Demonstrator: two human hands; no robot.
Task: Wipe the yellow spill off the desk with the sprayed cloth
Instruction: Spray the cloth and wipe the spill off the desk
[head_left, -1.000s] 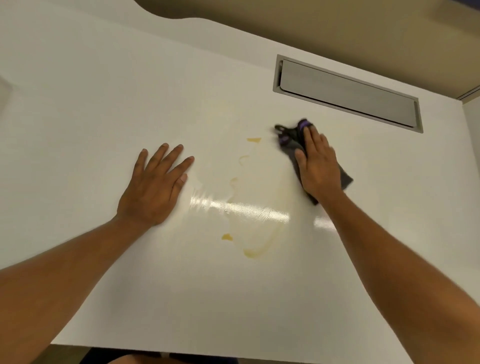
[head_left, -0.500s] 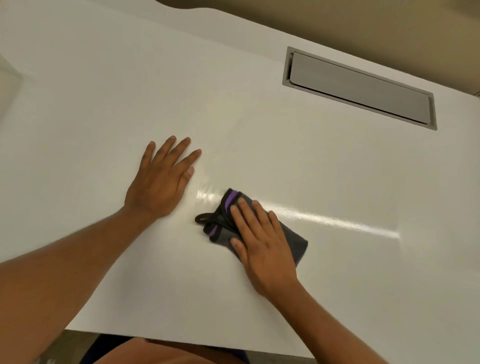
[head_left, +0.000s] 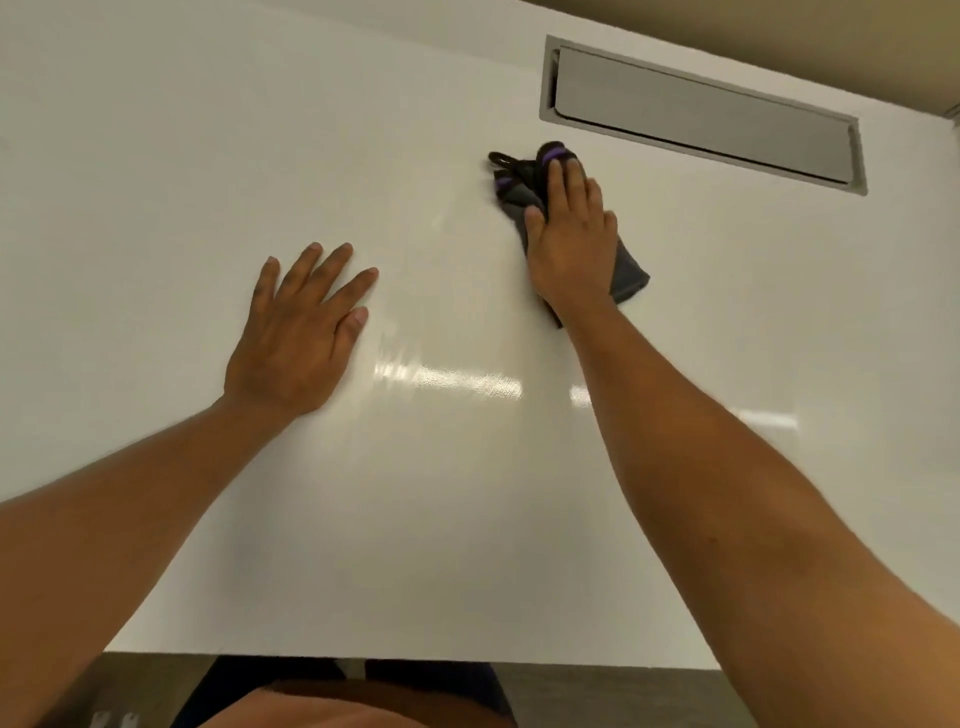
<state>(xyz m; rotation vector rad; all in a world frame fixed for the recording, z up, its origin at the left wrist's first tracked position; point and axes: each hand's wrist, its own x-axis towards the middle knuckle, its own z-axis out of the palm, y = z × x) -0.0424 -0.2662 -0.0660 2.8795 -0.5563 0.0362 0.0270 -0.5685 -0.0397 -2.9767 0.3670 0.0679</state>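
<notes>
Here the white desk (head_left: 208, 130) fills nearly the whole view, its top glossy with streaks of reflected light. A long grey hatch (head_left: 701, 111) is set into it at the far right and serves as the landmark. The left hand (head_left: 298, 332) lies flat on the desk well away from the hatch, nearer the person, fingers spread, holding nothing. The right hand (head_left: 569, 244) lies just in front of the hatch, palm down, fingers extended, pressing the dark grey cloth (head_left: 628, 273) with purple trim onto the desk.
</notes>
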